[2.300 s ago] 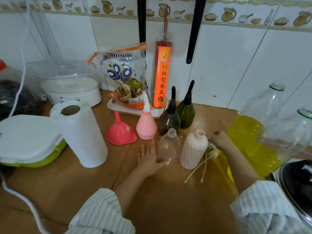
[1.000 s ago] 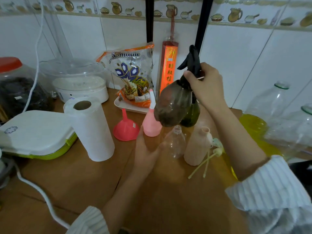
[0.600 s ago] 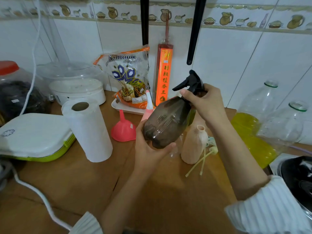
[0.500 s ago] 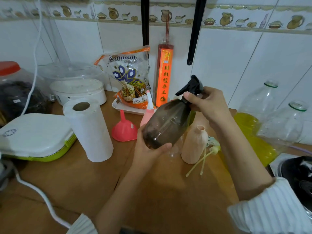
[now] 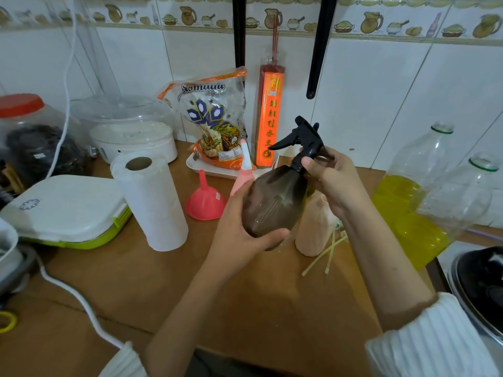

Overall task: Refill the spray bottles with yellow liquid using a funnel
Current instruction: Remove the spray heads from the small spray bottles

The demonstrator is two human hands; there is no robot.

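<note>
I hold a brown spray bottle point(image 5: 275, 202) tilted above the wooden counter. My left hand point(image 5: 242, 227) grips its body from below. My right hand point(image 5: 330, 178) grips the neck just under the black trigger head point(image 5: 302, 136). A pink funnel point(image 5: 204, 198) lies mouth down to the left. A pink bottle with a white nozzle point(image 5: 245, 170) stands behind my left hand. A peach ribbed bottle point(image 5: 315, 224) without its cap stands behind the brown one, with loose dip tubes point(image 5: 326, 253) beside it. Two big clear jugs point(image 5: 408, 191) of yellow liquid stand at the right.
A paper towel roll point(image 5: 151, 200) stands at the left, next to a white and green lidded box point(image 5: 62, 210). A snack bag on a white tray point(image 5: 215, 118) and a red incense box point(image 5: 269, 115) stand at the back wall. A white cable point(image 5: 81, 303) crosses the counter's front left.
My right hand lifted the brown spray bottle off the counter and brought it down toward me. My left hand left the clear bottle and took hold of the brown bottle's body.
</note>
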